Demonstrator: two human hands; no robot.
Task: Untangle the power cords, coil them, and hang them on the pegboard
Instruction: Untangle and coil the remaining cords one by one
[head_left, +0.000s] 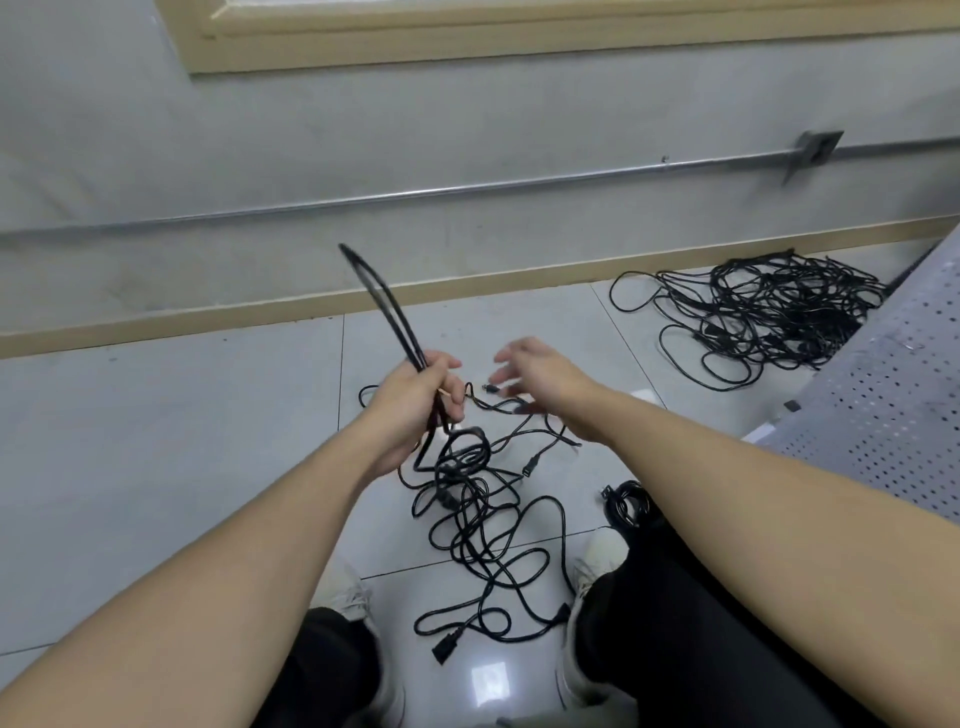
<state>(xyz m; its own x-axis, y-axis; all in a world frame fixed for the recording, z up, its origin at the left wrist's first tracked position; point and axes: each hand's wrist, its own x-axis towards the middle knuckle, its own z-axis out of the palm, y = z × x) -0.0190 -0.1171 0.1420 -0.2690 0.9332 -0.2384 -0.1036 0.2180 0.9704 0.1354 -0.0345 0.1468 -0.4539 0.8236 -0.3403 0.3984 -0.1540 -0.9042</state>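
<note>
Left hand (415, 395) gripping cord loop (379, 306), right hand (540, 374) spread

cords (470, 499): black | floor tiles (171, 441): pale grey | baseboard (260, 317): tan | trousers (675, 623): black

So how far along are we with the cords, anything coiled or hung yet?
Early stage. One small coiled cord lies by the right shoe, possibly done; nothing is hung, and no pegboard is in view. In hand: the left hand grips a doubled length of cord rising from the tangle on the floor; the right hand is open above it. Left: that tangle and the bigger pile by the wall.
</note>
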